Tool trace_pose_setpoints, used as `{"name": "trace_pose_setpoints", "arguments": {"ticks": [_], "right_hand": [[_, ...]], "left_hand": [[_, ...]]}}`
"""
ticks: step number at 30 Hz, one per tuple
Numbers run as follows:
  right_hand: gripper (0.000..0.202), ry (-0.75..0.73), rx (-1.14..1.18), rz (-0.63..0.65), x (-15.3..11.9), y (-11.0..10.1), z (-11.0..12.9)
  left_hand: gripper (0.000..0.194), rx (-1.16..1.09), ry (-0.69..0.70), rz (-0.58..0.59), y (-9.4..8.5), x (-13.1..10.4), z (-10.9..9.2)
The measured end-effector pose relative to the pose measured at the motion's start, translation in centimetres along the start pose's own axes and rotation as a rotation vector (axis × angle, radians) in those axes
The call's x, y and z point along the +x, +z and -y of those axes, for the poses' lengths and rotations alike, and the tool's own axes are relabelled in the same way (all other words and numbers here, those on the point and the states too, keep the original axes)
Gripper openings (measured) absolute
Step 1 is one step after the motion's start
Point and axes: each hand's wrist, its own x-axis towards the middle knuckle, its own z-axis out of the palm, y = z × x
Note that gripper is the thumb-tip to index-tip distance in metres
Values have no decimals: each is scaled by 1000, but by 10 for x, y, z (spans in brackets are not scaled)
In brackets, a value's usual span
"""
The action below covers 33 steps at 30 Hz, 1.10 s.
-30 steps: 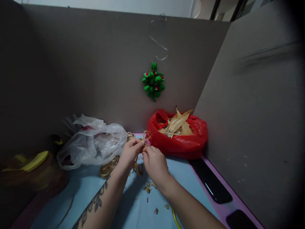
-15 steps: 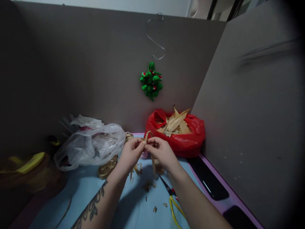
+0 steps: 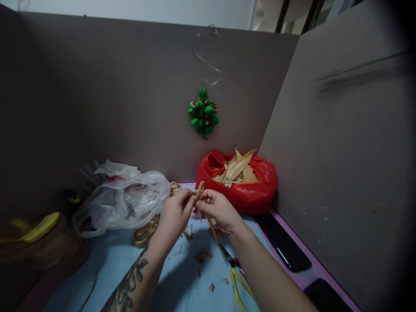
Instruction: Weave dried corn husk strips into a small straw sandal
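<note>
Both hands meet above the blue work surface (image 3: 182, 277), pinching a braid of dried husk strips (image 3: 200, 189). My left hand (image 3: 177, 210) grips it from the left between thumb and fingers. My right hand (image 3: 219, 210) is closed on its right side, with loose strip ends hanging below the fingers. The braid's upper tip pokes up between the hands; the rest is partly hidden by fingers. Yellow-handled scissors (image 3: 235, 271) lie beneath my right forearm. A coil of braided husk (image 3: 146, 232) rests left of my left wrist.
A red bag (image 3: 256, 197) of dried husks stands at the back right. Left of it are a clear plastic bag (image 3: 130, 208) and a yellow-handled item (image 3: 42, 227). Black phone-like slabs (image 3: 284, 242) lie right. A green ornament (image 3: 203, 115) hangs on the grey partition (image 3: 130, 86). Husk scraps (image 3: 203, 255) are scattered about.
My fingers have shifted slightly on the braid, and the hanging strips now spread below my right hand. The whole view has moved a little.
</note>
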Motion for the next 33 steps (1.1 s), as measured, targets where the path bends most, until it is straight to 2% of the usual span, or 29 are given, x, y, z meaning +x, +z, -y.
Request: {"name": "trace_pose_setpoints", "arguments": {"ticks": [2, 6, 9, 12, 17, 22, 28, 33], "right_hand": [[27, -39, -66, -52, -1, 1, 1], [6, -206, -432, -168, -3, 0, 4], [9, -349, -682, -180, -5, -3, 6], [14, -419, -797, -154, -6, -5, 7], [14, -315, -677, -124, -5, -6, 8], [11, -211, -466, -74, -1, -9, 10], [10, -235, -523, -58, -2, -9, 9], [10, -331, -640, -81, -2, -11, 12]], "left_hand": [[20, -116, -60, 26, 0, 2, 2], [26, -268, -161, 73, 2, 6, 6], [27, -255, -151, 77, 1, 6, 7], [26, -188, -109, 59, 0, 5, 6], [23, -76, -31, 60, -2, 4, 2], [21, -173, -37, 152, -7, 7, 2], [25, -260, -71, 165, -12, 9, 9], [28, -322, -86, 228, -13, 8, 7]]}}
